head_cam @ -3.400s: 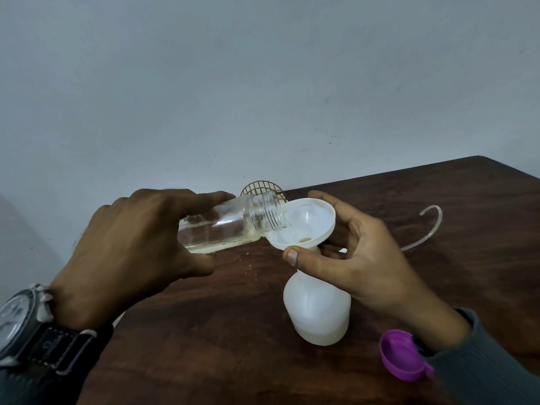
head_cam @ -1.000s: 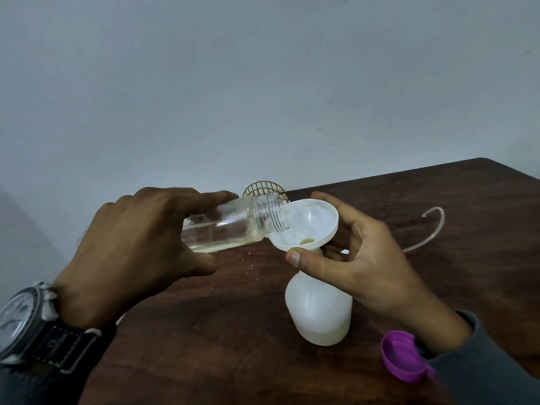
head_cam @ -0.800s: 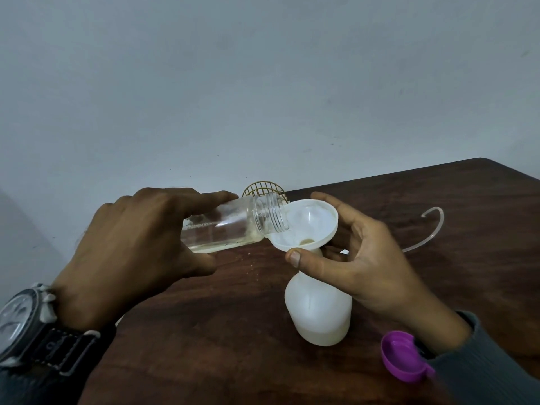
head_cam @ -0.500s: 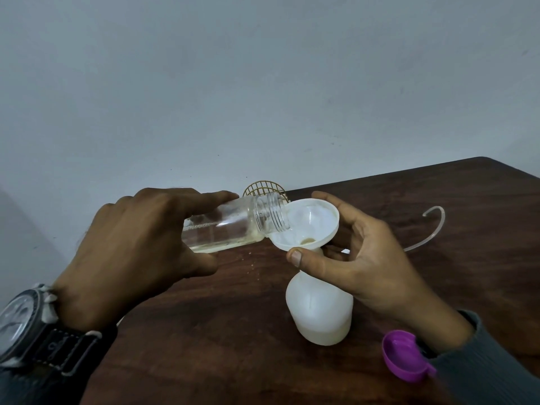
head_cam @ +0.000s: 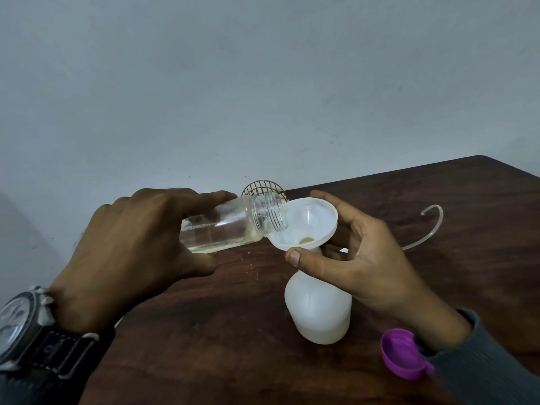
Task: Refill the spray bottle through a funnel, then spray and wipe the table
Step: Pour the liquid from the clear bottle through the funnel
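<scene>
A white spray bottle (head_cam: 320, 314) stands without its head on the dark wooden table (head_cam: 467, 273). A white funnel (head_cam: 306, 226) sits in its neck. My right hand (head_cam: 359, 258) grips the funnel's stem and the bottle's neck, thumb at the front. My left hand (head_cam: 131, 252) holds a clear glass jar (head_cam: 230, 226) tipped almost flat, its threaded mouth over the funnel's rim. A little pale liquid lies along the jar's lower side, and a small yellowish pool sits at the funnel's throat.
A purple cap (head_cam: 401, 358) lies open side up near my right wrist. A thin clear curved tube (head_cam: 429, 226) lies on the table behind my right hand. A gold wire mesh piece (head_cam: 261, 187) stands at the table's far edge by the wall.
Almost nothing has moved. The jar stays tilted over the funnel, and the whole scene has shifted very slightly in the view.
</scene>
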`<state>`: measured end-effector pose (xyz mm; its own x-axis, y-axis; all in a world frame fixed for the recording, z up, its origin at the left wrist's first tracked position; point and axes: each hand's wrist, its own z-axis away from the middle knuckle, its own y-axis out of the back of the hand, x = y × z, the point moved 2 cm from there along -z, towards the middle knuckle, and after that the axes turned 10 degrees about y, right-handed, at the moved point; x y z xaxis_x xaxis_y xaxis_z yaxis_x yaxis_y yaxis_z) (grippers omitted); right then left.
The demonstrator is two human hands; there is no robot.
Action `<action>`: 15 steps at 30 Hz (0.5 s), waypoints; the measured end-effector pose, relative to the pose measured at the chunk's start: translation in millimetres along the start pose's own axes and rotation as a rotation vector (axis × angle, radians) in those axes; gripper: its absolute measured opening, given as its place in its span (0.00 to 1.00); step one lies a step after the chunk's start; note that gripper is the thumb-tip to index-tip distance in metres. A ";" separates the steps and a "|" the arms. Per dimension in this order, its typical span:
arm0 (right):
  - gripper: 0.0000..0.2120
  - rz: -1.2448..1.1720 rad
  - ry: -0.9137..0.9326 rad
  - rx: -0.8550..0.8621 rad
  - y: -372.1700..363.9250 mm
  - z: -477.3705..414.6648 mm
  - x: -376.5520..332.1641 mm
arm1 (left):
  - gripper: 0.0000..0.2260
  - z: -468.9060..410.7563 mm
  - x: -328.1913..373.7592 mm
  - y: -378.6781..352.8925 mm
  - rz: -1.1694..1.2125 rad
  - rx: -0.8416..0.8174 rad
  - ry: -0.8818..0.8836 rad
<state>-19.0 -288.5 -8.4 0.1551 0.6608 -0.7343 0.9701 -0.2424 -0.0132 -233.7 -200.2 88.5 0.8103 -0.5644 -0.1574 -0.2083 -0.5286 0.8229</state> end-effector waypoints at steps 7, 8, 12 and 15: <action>0.27 0.009 0.004 -0.015 -0.2 0.0 -0.9 | 0.38 0.9 -0.6 0.5 0.003 0.000 -0.002; 0.28 0.013 0.002 -0.015 -0.4 0.0 -0.7 | 0.39 0.7 -0.9 0.5 0.002 0.005 0.001; 0.27 -0.005 0.005 -0.017 -0.5 0.0 -0.7 | 0.38 -0.4 -1.4 -0.3 -0.013 0.010 -0.006; 0.27 -0.005 0.011 -0.014 0.0 0.2 -0.1 | 0.38 -0.2 -1.7 -0.8 -0.013 0.008 -0.010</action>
<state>-19.1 -288.7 -8.4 0.1521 0.6702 -0.7264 0.9734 -0.2291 -0.0076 -234.8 -198.7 88.2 0.8072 -0.5641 -0.1737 -0.2025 -0.5411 0.8162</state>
